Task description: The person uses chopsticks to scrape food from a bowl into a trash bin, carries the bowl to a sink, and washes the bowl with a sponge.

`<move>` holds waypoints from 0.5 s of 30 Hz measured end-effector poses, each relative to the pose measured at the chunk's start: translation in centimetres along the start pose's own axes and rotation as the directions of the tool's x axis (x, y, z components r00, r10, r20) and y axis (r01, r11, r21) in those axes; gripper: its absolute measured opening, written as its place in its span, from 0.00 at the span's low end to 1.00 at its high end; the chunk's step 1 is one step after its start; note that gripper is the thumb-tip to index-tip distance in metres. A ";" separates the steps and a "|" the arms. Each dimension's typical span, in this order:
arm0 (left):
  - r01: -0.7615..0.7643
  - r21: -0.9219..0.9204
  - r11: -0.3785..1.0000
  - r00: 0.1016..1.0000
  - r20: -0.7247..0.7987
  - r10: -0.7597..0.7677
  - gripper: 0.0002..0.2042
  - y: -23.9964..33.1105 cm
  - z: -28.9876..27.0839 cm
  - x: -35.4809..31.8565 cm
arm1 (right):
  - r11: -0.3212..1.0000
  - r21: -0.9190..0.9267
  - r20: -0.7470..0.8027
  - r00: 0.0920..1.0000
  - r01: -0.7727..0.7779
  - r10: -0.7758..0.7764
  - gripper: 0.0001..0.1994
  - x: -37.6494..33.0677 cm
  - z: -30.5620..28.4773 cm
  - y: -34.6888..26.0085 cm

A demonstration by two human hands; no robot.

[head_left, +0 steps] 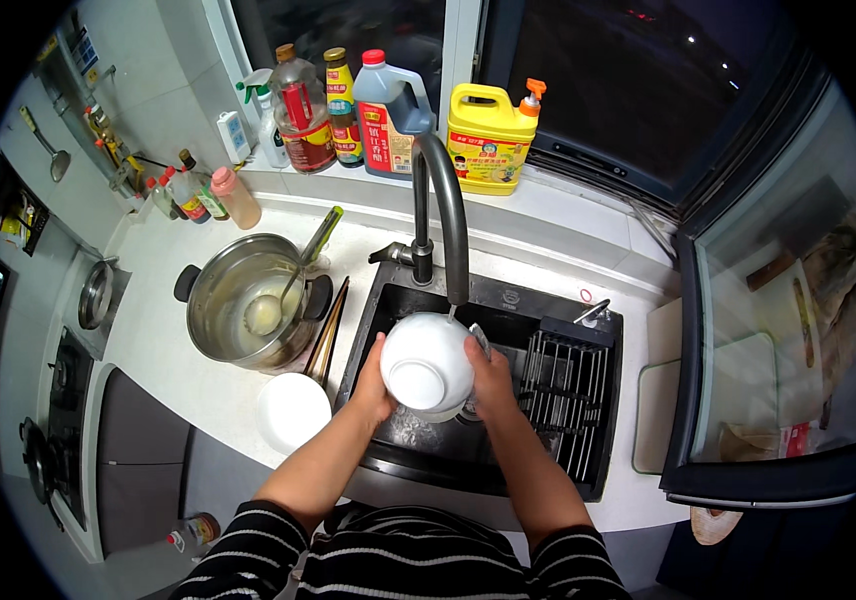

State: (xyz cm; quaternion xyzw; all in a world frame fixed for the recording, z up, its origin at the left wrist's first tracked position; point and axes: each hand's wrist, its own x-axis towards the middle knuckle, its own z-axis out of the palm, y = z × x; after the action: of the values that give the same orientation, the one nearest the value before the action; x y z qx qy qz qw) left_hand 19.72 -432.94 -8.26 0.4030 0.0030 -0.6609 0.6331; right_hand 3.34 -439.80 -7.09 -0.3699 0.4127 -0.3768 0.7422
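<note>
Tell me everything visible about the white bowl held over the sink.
The bowl is plain white, round and glossy, probably ceramic, turned with its underside and foot ring toward the camera. It is held over the black sink, just under the faucet spout. The left hand grips its left rim, the right hand its right. Its inside is hidden.

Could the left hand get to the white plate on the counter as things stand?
Probably yes. The white plate lies uncovered just left of the left hand, nothing between them, but that hand would first have to let go of the white bowl.
</note>
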 end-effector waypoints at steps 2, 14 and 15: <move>-0.040 0.181 0.983 0.999 0.019 0.037 0.26 0.7 -0.3 1.1 | 0.994 -0.105 -0.050 0.998 -0.029 0.024 0.24 0.1 0.4 -1.6; 0.298 -0.146 0.944 0.948 0.166 -0.273 0.22 2.6 1.6 2.8 | 0.973 0.142 0.168 0.973 -0.181 0.156 0.21 -0.2 2.4 -4.1; 0.287 -0.174 0.942 0.954 0.144 -0.264 0.22 2.0 1.1 3.4 | 0.984 0.110 0.196 0.974 -0.138 0.114 0.22 -0.2 2.6 -4.0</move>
State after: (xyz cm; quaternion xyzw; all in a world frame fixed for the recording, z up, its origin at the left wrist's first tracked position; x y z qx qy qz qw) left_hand 21.30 -436.77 -8.34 0.2953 0.0857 -0.7624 0.5693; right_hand 4.59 -440.78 -2.62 -0.3305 0.3390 -0.3169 0.8218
